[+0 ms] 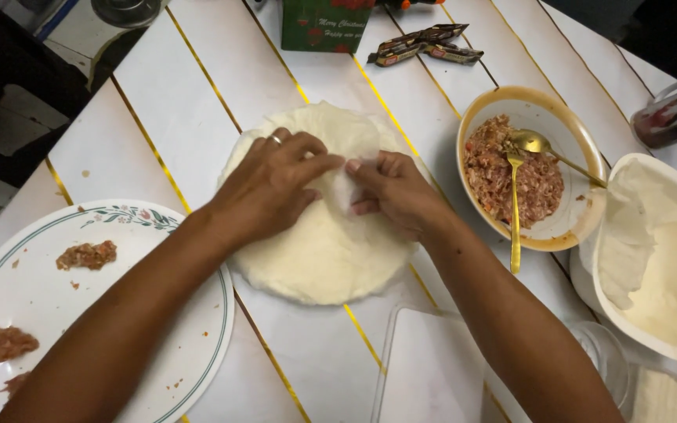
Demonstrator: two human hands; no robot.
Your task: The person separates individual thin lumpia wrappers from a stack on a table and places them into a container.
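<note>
Head view: a round stack of thin white wrappers (319,258) is seen lying flat at the middle of the white slatted table (190,117), which is lined with gold strips. A small fold of the top sheet is pinched up near the stack's centre, between the two hands. The left hand (272,184) is laid palm-down on the stack, fingers curled, with its fingertips closed on the raised fold; a ring is worn on one finger. The right hand (393,192) is set just beside it, fingertips likewise nipped on the same fold, knuckles bent. The two hands are nearly touching at the fingertips.

Right of the stack, a tan-rimmed bowl (570,117) is seen, partly filled with a pinkish minced filling (487,168). A gold fork (515,211) and a gold spoon (538,145) are rested in it, handles over the rim. Further right, a white bowl (589,270) lined with more white sheets is placed at the table edge, with a dark mug (671,117) behind it.

Left of the stack, a white plate (111,313) with a green floral rim is set, bearing a few lumps of filling. A clear plastic sheet (432,368) is seen near the front edge. At the far edge, a green box (323,27) and dark sachets (425,43) are found.
</note>
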